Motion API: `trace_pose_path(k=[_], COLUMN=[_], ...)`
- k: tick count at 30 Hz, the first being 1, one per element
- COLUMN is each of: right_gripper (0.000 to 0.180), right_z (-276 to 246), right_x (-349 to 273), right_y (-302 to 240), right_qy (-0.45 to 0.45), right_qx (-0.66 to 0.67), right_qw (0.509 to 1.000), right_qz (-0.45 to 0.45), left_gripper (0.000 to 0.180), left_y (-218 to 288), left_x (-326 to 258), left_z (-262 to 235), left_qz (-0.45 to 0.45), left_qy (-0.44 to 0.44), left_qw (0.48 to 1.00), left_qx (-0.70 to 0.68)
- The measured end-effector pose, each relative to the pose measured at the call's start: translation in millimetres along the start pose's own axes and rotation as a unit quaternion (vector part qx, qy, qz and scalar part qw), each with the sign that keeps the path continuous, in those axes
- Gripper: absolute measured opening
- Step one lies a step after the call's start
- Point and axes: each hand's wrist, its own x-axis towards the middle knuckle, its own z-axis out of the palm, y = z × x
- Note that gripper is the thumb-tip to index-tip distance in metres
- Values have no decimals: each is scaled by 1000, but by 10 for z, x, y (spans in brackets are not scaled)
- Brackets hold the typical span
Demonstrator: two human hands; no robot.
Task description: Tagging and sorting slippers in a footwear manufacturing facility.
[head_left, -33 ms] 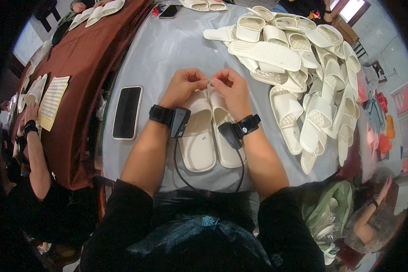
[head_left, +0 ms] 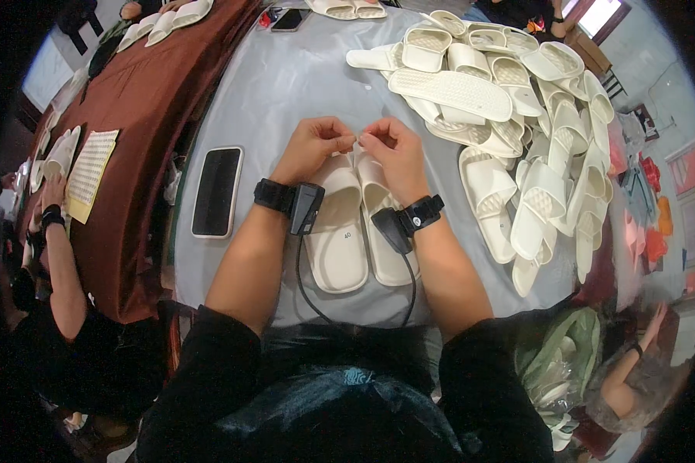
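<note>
A pair of cream slide slippers lies side by side on the grey-covered table before me, the left slipper (head_left: 338, 255) and the right slipper (head_left: 388, 258) with their heels toward me. Over their far ends my left hand (head_left: 320, 145) and my right hand (head_left: 392, 148) come together, thumbs and forefingers pinched, almost touching. Whatever sits between the fingertips is too small to make out. The hands cover the slippers' toes, and the right wrist's strapped device hides part of the right slipper.
A large heap of cream slippers (head_left: 510, 100) spreads along the right side. A phone (head_left: 218, 193) lies to my left, another phone (head_left: 290, 20) far off. The brown-covered table (head_left: 143, 154) at left bears slippers and a yellow-edged sheet (head_left: 93, 171); a co-worker's hand (head_left: 54, 185) is there.
</note>
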Motion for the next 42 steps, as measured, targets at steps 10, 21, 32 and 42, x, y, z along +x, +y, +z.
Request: trace_pose_path(k=[10, 21, 32, 42], right_gripper=[14, 12, 13, 14], right_z=[-37, -9, -23, -21], right_x=[7, 10, 26, 6], right_y=[-14, 7, 22, 17], right_qy=[19, 16, 3, 15], right_qx=[-52, -35, -54, -71], right_qw=[998, 999, 998, 997], right_qz=[-13, -12, -32, -34], left_gripper=[11, 11, 13, 13], left_y=[61, -20, 43, 15], left_x=[-13, 9, -4, -10], left_z=[51, -13, 11, 7], left_qz=[-40, -10, -28, -24], left_qy=[24, 13, 18, 13], left_qw=[999, 1000, 999, 1000], left_qx=[-23, -17, 31, 1])
